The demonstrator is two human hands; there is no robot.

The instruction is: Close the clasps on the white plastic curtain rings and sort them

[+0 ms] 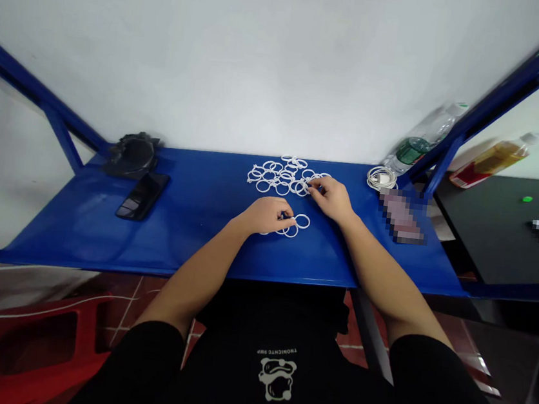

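**Left hand (270,216) lower, right hand (332,198) higher**

The left forearm (208,253) slants up from the lower left to the centre of the frame, with fingers curled inward. The right forearm (379,266) rises from the lower right, thumb and fingertips drawn close and pointing left.

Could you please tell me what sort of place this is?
It seems to be a small indoor work area, perhaps in a home or dormitory. A blue table stands against a white wall, white rings lie on it, and a black smartphone shares the surface.
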